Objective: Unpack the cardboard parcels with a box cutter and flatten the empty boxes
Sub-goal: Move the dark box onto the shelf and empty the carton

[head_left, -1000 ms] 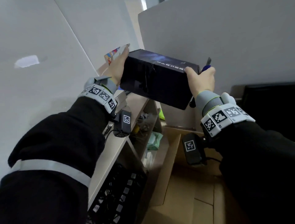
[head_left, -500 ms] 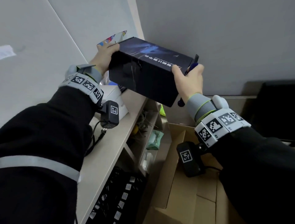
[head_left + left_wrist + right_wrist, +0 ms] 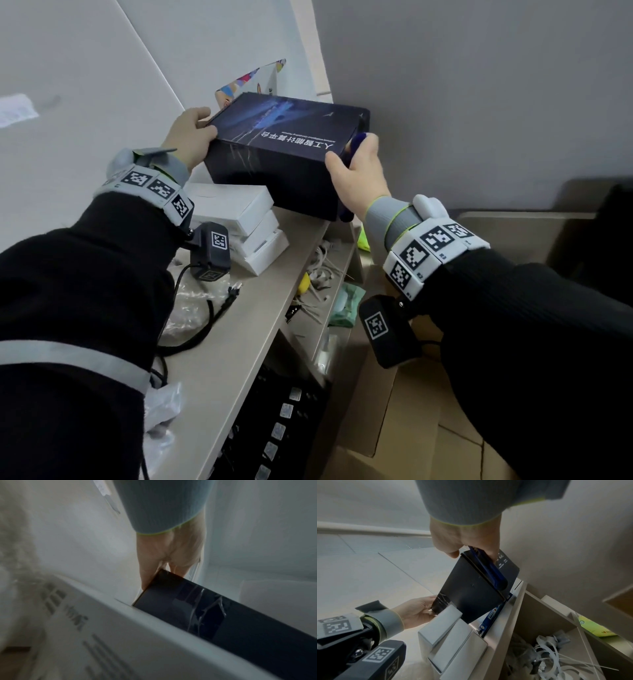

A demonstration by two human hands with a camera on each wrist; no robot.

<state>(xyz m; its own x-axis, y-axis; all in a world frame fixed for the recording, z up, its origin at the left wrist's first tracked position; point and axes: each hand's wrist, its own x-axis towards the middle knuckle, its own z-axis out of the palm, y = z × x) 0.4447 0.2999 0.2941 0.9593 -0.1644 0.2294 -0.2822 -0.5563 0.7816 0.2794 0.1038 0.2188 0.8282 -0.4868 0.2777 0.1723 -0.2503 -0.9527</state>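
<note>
A black box (image 3: 284, 150) with blue print and white lettering is held between both hands above the back of a beige shelf top (image 3: 246, 329). Its lower edge meets a stack of white boxes (image 3: 239, 219). My left hand (image 3: 200, 123) grips the box's left end, thumb on the top edge. My right hand (image 3: 352, 150) holds the right end, with a blue box cutter (image 3: 358, 140) clamped under its fingers against that end. In the right wrist view the box cutter (image 3: 489, 569) lies along the box's edge (image 3: 471, 595). Torn clear tape shows on the box's side (image 3: 205, 612).
Grey walls stand close behind and to the left of the box. A black cable (image 3: 205, 325) and clear plastic wrap (image 3: 191, 308) lie on the shelf top. Open compartments below hold white cable ties (image 3: 547, 660) and a yellow-green pack (image 3: 594, 628). A brown cardboard box (image 3: 411, 428) sits at lower right.
Both hands have brought the black box down and forward from mid-air, levelling it, until its underside reaches the white boxes on the shelf. The grips are unchanged.
</note>
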